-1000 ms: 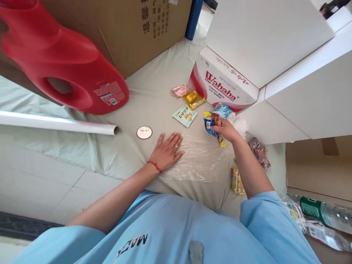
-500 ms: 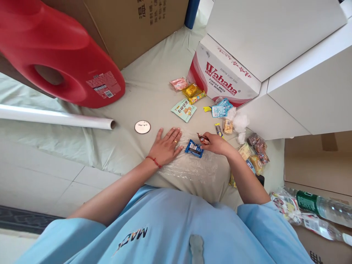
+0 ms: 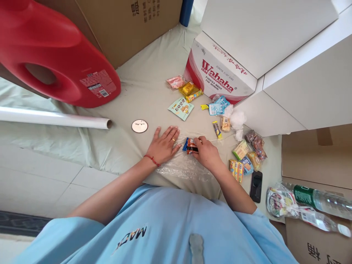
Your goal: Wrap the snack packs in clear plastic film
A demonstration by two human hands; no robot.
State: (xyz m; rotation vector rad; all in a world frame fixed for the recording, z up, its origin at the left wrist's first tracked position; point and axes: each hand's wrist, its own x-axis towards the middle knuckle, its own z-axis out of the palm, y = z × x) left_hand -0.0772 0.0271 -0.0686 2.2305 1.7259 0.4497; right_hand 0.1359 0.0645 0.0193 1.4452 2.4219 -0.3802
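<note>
My left hand (image 3: 162, 146) lies flat with its fingers spread, pressing on the left part of a clear plastic sheet or bag (image 3: 180, 169). Between the thumb and fingers of my right hand (image 3: 206, 153) is a small brown-red snack packet (image 3: 191, 147). That packet rests over a blue snack packet (image 3: 185, 144), of which only the left end shows. Both packets are on the clear plastic. A round white badge (image 3: 139, 126) with a pin lies beyond my left fingers. The green nut snack pouch (image 3: 181, 109) is farther forward.
More snacks surround a white tissue clump (image 3: 238, 119) at the right, near a black phone (image 3: 256, 187). A Wahaha carton (image 3: 217, 75) stands behind them. On the left are a red jug (image 3: 90, 66) and a white roll (image 3: 55, 118). Plastic bottles (image 3: 319, 200) lie at the far right.
My right hand has moved left and down, bringing the brown-red packet onto the blue one. My left hand stays flat on the plastic. The view has shifted slightly.
</note>
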